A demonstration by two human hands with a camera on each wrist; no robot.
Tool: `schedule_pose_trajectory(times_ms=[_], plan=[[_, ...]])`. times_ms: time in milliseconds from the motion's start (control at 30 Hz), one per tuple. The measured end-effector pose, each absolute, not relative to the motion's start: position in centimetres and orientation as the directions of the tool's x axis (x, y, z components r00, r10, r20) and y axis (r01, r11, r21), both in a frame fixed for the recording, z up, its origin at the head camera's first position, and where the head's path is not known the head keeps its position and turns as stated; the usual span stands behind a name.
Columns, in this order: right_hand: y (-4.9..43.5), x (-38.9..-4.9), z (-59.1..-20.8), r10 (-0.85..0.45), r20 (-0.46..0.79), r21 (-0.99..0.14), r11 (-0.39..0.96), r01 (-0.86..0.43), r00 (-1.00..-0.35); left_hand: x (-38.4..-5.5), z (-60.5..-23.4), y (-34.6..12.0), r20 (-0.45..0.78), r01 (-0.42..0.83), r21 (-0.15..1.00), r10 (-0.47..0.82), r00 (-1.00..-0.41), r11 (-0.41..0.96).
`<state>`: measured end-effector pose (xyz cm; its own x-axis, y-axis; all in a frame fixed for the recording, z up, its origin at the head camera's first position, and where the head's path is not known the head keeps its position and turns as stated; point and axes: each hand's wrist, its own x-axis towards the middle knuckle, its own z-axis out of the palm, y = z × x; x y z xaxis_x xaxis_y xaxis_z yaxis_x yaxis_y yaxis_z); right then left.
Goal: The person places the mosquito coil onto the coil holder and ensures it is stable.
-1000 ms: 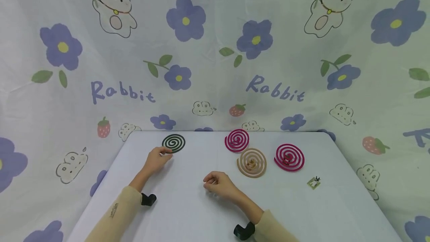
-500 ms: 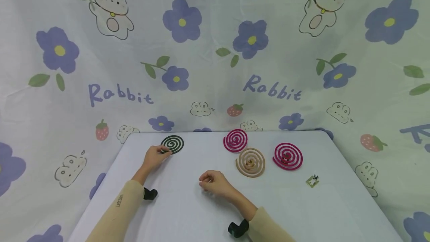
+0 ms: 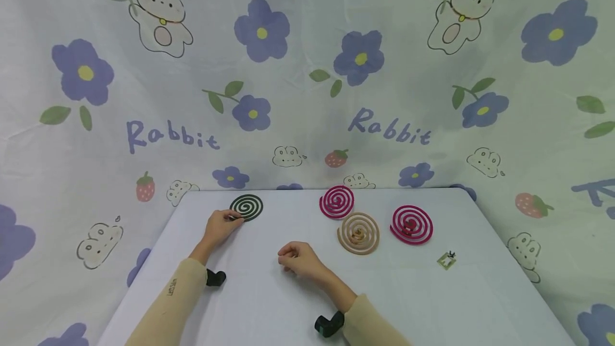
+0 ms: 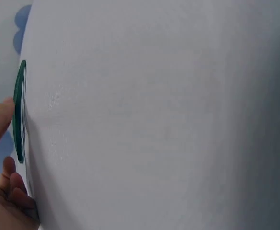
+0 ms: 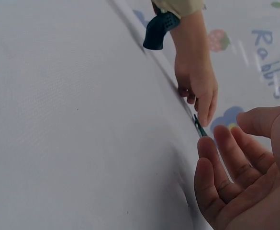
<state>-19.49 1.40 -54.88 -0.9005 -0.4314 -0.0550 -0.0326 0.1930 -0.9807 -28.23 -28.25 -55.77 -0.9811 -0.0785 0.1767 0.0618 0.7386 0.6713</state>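
In the head view, a dark green spiral coil, like a mosquito coil, lies flat near the table's back left. My left hand is at its near edge, with fingertips touching the rim. From the left wrist, one finger rests on the green coil; the other fingers curl below, apart from it. My right hand hovers over the middle of the table, fingers loosely bent and holding nothing. Its spread, relaxed fingers fill the lower right of the right wrist view.
Right of centre lie a magenta coil, a tan coil and another magenta coil. A small metal coil stand sits further right on the white table. A printed curtain hangs behind.
My left hand has come slightly further onto the green coil's near edge. The right hand has drifted left. The coils have stayed in place on the table.
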Motion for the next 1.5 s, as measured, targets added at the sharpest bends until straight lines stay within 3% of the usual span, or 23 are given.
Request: schedule_pose_trajectory(times_ms=[633, 1500], plan=[[1.1, -19.2, -54.9, -0.417, -0.088, -0.989, 0.145, 0.030, -0.904, -27.2, -55.8, -28.0, 0.158, 0.039, 0.595, -0.069, -0.985, 0.803], [0.7, -21.3, -54.3, -0.413, -0.117, -0.977, 0.210, 0.030, -0.903, -23.7, -55.5, -27.3, 0.103, 0.188, 0.605, 0.158, -0.982, 0.774]])
